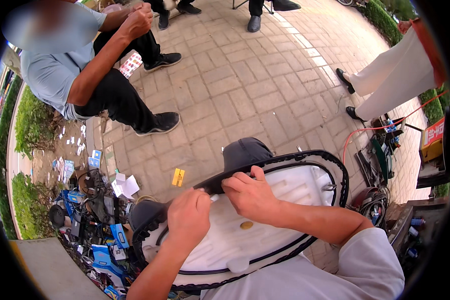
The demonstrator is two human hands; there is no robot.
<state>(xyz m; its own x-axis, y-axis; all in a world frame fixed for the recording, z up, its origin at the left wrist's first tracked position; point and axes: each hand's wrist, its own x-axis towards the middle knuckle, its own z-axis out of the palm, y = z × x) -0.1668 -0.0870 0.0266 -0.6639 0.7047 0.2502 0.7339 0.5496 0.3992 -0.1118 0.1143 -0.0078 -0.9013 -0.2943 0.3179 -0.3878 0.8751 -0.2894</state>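
An upturned oval seat-like piece (280, 215) lies across my lap, showing a ribbed white plastic underside, a dark seal ring, a round tan spot (246, 225) and a small metal fitting (328, 187) at the right. Its black cover edge (297, 155) runs around the rim. My left hand (189, 217) is closed on that edge at the far left-centre, with a small white bit beside its fingertips that I cannot make out. Just to its right, my right hand (247, 195) pinches the same black edge with curled fingers. Fingertips of both hands are partly hidden.
A seated person (60, 80) is at upper left, another standing (395, 65) at right, others' feet at top. A pile of boxes and parts (97, 255) lies left, a small yellow packet (178, 177) on the paving (225, 95). Tools, coiled cables (377, 202) and a red cord are at right.
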